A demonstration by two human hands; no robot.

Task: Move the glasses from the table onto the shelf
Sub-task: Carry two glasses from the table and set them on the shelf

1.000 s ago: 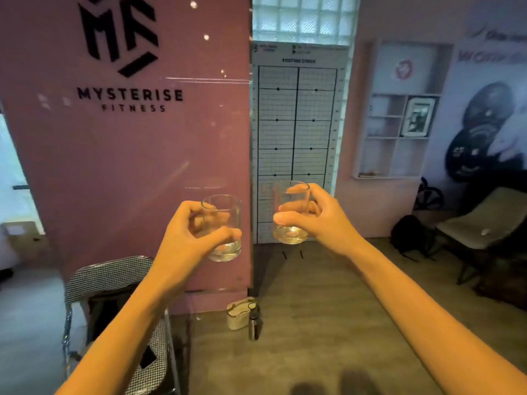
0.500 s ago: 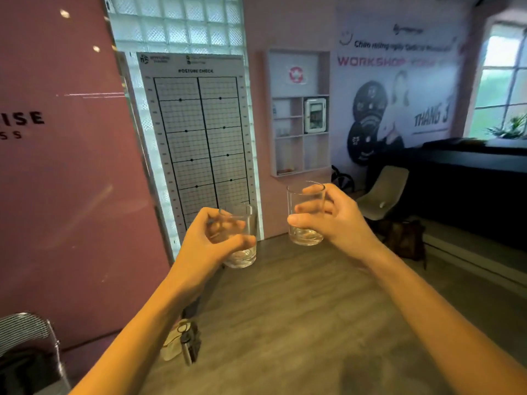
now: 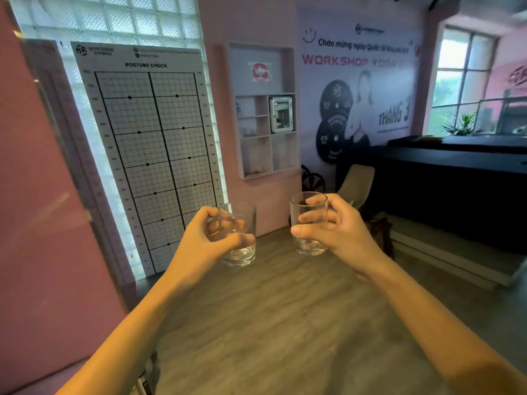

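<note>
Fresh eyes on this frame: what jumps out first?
Two clear tumblers held out at centre: the left glass in the left hand, the right glass in the right hand, both upright over the wood floor. Behind them on the left stands a tall posture check grid board. The white wall shelf with its open cubbies hangs straight ahead on the pink wall.

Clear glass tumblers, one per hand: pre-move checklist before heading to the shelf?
1. Left hand wrapped around its clear glass tumbler: ok.
2. Right hand wrapped around the second clear glass tumbler: ok.
3. Both tumblers upright: ok.
4. Tumblers apart, not touching: ok.
5. White wall shelf in view ahead: ok.
6. Free compartment on it: cannot tell, contents too small.
</note>
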